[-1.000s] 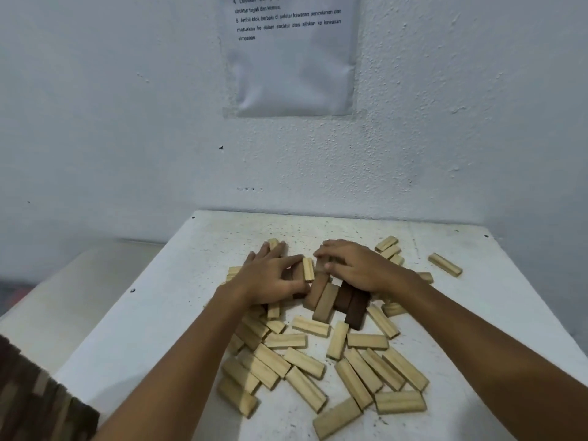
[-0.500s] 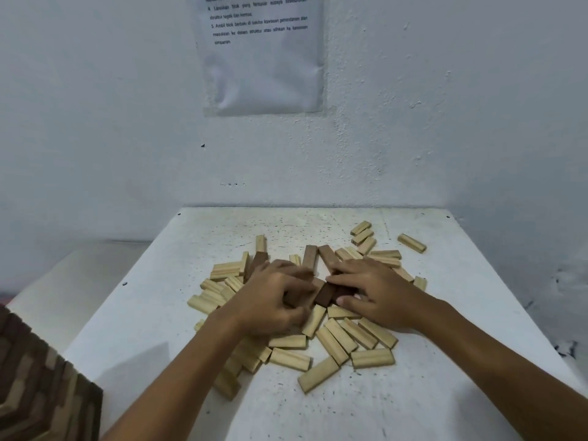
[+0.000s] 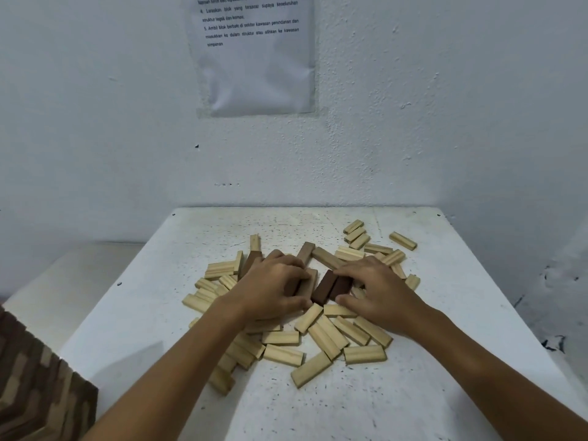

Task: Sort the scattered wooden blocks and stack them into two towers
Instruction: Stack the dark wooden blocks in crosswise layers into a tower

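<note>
Several pale wooden blocks [image 3: 324, 337] lie scattered flat on the white table [image 3: 413, 393], with a few dark brown blocks among them. My left hand [image 3: 270, 289] has its fingers curled round a brown block [image 3: 308, 286] in the middle of the pile. My right hand [image 3: 378, 288] grips two dark brown blocks [image 3: 331, 286] lying side by side, fingers over their far end and thumb at the near side. Another brown block [image 3: 306, 252] lies just beyond my hands, and one more [image 3: 251, 261] pokes out behind my left hand.
A white wall [image 3: 445, 122] with a taped paper notice [image 3: 254, 58] stands right behind the table. A patterned wooden object [image 3: 38, 393] sits at the lower left. A lone pale block [image 3: 402, 240] lies at the far right of the pile.
Both hands have drawn back toward me from the far side of the pile and now hold brown blocks in its middle. The camera view shifted slightly.
</note>
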A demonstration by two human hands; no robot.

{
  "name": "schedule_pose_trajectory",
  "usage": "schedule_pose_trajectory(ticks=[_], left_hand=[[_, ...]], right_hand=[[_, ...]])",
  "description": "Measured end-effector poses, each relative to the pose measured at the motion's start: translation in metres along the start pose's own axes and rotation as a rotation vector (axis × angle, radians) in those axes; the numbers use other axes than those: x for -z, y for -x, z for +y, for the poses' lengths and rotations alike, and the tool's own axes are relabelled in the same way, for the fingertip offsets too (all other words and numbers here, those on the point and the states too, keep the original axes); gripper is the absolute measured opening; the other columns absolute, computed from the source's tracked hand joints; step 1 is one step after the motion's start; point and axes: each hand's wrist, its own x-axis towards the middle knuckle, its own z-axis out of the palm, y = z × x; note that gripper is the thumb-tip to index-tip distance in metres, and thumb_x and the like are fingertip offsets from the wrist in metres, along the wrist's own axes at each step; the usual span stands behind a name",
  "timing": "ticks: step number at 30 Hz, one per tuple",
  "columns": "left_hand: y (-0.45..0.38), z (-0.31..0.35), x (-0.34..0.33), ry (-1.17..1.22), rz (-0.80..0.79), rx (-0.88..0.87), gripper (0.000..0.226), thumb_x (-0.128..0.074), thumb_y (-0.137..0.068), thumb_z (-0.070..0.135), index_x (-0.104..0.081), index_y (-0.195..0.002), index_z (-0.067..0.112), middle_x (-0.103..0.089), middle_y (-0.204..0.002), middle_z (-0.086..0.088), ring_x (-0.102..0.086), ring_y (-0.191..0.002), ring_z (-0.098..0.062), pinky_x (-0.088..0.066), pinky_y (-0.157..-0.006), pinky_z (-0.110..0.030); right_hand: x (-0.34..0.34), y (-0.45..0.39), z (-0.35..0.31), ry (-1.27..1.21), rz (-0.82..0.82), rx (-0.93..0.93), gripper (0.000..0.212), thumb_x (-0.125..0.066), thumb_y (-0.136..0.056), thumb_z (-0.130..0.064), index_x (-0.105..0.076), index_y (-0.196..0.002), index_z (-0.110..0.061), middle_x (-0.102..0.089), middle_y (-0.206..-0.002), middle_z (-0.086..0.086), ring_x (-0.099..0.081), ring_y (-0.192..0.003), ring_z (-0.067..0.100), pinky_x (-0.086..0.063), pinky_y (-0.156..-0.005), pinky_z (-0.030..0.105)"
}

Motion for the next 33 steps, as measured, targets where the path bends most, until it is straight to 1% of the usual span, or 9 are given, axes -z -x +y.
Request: schedule_pose_trajectory(ticks=[2,6,11,15,21,25,28,30,33], left_hand=[[-0.001,0.003,0.002,0.023,0.000,0.001,0.051,-0.071,-0.079,0.050,-0.064,-0.122,0.023,-0.052,-0.138,0.009,-0.038,-0.121,-0.013,-0.038,-0.099,-0.047],[-0.002,0.009,0.008,0.102,-0.026,0.008,0.045,-0.073,-0.078,0.037,-0.062,-0.120,0.025,-0.052,-0.132,0.006,-0.033,-0.109,-0.008,-0.037,-0.099,-0.040],[-0.008,0.006,0.007,0.178,-0.040,0.073,0.062,-0.078,-0.072,0.037,-0.053,-0.129,0.033,-0.045,-0.114,0.004,-0.037,-0.103,-0.008,-0.039,-0.096,-0.034],[-0.012,0.004,0.002,0.280,0.051,0.044,0.066,-0.078,-0.063,0.034,-0.058,-0.126,0.027,-0.051,-0.117,0.012,-0.046,-0.109,-0.006,-0.045,-0.095,-0.035],[-0.009,0.000,-0.004,0.391,0.221,0.061,0.061,-0.081,-0.068,0.018,-0.059,-0.125,0.021,-0.047,-0.118,0.007,-0.055,-0.102,-0.009,-0.055,-0.082,-0.024],[-0.006,-0.002,-0.006,0.436,0.279,0.094,0.062,-0.082,-0.069,0.013,-0.060,-0.127,0.014,-0.046,-0.121,0.007,-0.060,-0.096,-0.008,-0.058,-0.076,-0.025],[-0.005,-0.004,-0.007,0.436,0.296,0.095,0.062,-0.082,-0.068,0.013,-0.061,-0.126,0.015,-0.047,-0.119,0.010,-0.061,-0.092,-0.007,-0.058,-0.073,-0.025],[-0.004,-0.006,-0.009,0.439,0.305,0.091,0.062,-0.081,-0.067,0.012,-0.061,-0.126,0.015,-0.047,-0.117,0.011,-0.061,-0.090,-0.007,-0.058,-0.072,-0.024],[-0.001,-0.007,-0.011,0.458,0.324,0.083,0.062,-0.080,-0.067,0.009,-0.061,-0.125,0.016,-0.047,-0.115,0.013,-0.061,-0.089,-0.006,-0.057,-0.071,-0.021]], right_hand=[[0.002,0.002,-0.007,-0.117,-0.029,0.002,0.051,-0.072,-0.082,-0.036,-0.058,-0.130,-0.028,-0.060,-0.122,-0.009,-0.048,-0.117,0.009,-0.044,-0.098,0.036],[0.003,-0.003,-0.012,0.012,-0.048,-0.095,0.070,-0.074,-0.074,-0.052,-0.050,-0.137,-0.034,-0.059,-0.123,-0.004,-0.048,-0.120,0.016,-0.040,-0.101,0.040],[0.005,-0.008,-0.014,-0.167,-0.025,-0.191,0.074,-0.087,-0.063,-0.034,-0.054,-0.129,-0.030,-0.056,-0.118,-0.008,-0.057,-0.105,0.013,-0.050,-0.090,0.036],[0.003,-0.013,-0.017,-0.307,0.059,-0.194,0.064,-0.083,-0.067,-0.007,-0.053,-0.119,-0.029,-0.043,-0.114,-0.002,-0.059,-0.089,0.015,-0.057,-0.074,0.032],[0.004,-0.029,-0.010,-0.812,0.193,-0.327,0.034,-0.070,-0.083,0.002,-0.065,-0.108,-0.020,-0.065,-0.095,0.005,-0.065,-0.091,0.021,-0.056,-0.073,0.028],[0.008,-0.050,-0.012,-1.044,0.198,-0.403,0.025,-0.050,-0.093,0.008,-0.062,-0.104,-0.010,-0.057,-0.078,0.006,-0.067,-0.084,0.028,-0.059,-0.075,0.049],[0.007,-0.067,-0.011,-0.651,0.145,-0.335,0.026,-0.046,-0.095,-0.002,-0.061,-0.115,-0.012,-0.054,-0.072,0.002,-0.059,-0.069,0.020,-0.051,-0.063,0.040],[0.004,-0.073,-0.014,-0.234,0.055,-0.275,0.029,-0.058,-0.094,-0.022,-0.060,-0.121,-0.013,-0.055,-0.093,0.002,-0.056,-0.076,0.017,-0.044,-0.066,0.031],[-0.007,-0.079,-0.017,0.076,-0.046,-0.289,0.036,-0.067,-0.086,-0.041,-0.065,-0.103,-0.009,-0.055,-0.109,0.005,-0.061,-0.083,0.024,-0.044,-0.063,0.031]])
